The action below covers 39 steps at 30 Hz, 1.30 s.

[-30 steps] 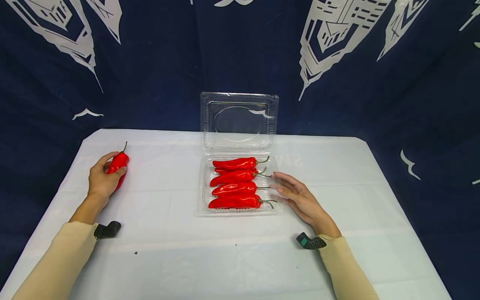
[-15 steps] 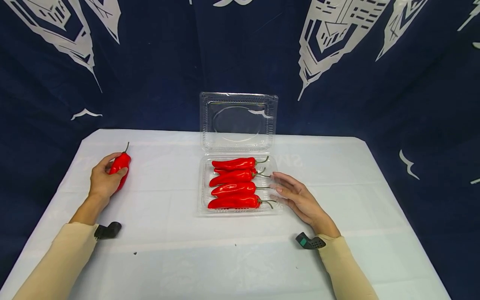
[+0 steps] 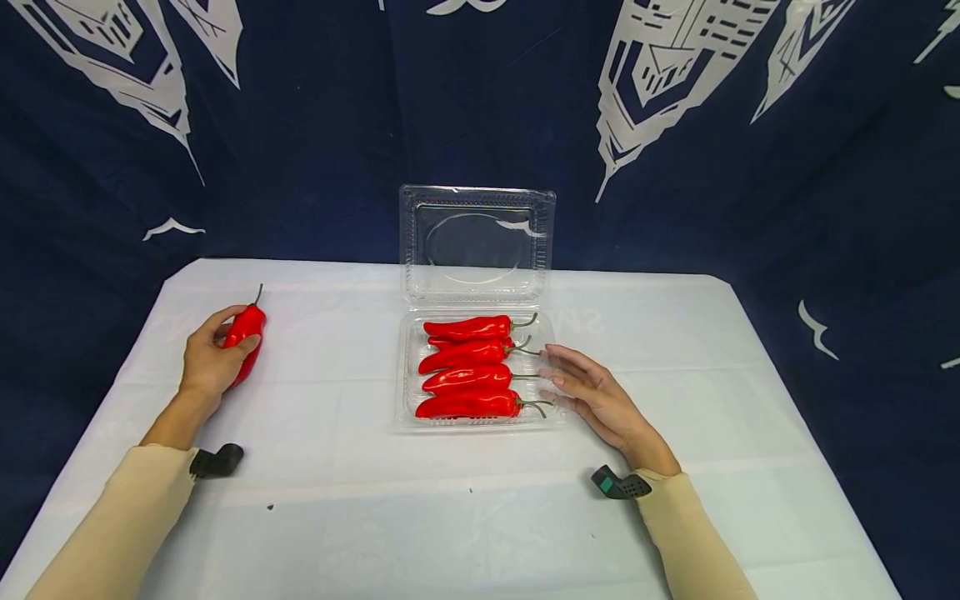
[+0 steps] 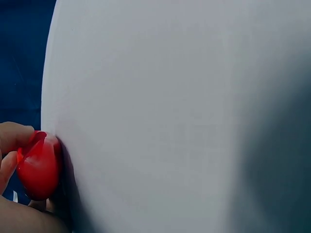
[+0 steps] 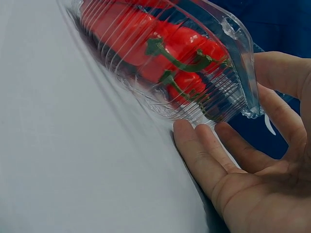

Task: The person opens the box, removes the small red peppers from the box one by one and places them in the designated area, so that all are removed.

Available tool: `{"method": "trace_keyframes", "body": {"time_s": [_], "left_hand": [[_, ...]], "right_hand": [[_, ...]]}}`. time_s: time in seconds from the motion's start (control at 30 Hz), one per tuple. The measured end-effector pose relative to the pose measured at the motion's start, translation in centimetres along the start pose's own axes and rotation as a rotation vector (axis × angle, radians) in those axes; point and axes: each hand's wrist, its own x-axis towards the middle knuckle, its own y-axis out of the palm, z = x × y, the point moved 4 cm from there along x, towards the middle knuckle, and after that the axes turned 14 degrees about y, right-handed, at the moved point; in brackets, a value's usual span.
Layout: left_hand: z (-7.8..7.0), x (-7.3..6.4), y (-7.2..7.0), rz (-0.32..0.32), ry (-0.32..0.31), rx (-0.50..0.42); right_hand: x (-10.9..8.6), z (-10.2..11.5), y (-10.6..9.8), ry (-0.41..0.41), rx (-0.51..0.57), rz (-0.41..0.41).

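Red pepper (image 3: 252,321) grasped in left hand (image 3: 206,358), left side of worktop (image 3: 337,500); right hand (image 3: 600,404), fingers loosely spread, at stem-side edge of clear container (image 3: 480,426) holding more peppers (image 3: 468,406)

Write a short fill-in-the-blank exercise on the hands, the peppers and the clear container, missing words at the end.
1. The left hand holds a single pepper whose colour is ____.
2. The green ____ of the packed peppers point toward the right hand.
3. The lid of the clear container is not closed but ____.
4. The colour of the tablecloth is ____.

Missing words: red; stems; open; white.
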Motion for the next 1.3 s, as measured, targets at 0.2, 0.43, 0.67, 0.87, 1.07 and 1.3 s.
{"method": "trace_keyframes", "body": {"time_s": [0.2,0.43,0.67,0.87,1.07,1.3], "left_hand": [[-0.2,0.0,-0.5,-0.029,0.004,0.062],[-2.1,0.2,-1.0,-0.086,0.040,0.045],[-5.6,-0.1,-0.2,-0.049,0.155,-0.008],[-7.9,-0.2,0.2,-0.012,0.214,-0.032],[-9.7,-0.4,0.8,0.048,0.274,-0.071],[-11.7,-1.3,1.7,0.147,0.337,-0.087]], "right_hand": [[0.0,0.0,0.0,0.002,0.002,-0.002],[-0.1,0.0,0.0,0.005,0.002,-0.003],[-0.1,0.0,-0.1,0.002,0.001,-0.002],[0.0,0.0,0.0,0.005,-0.001,0.000],[0.0,-0.1,-0.1,0.001,-0.012,-0.005],[0.0,-0.1,-0.1,0.003,-0.010,-0.007]]}}
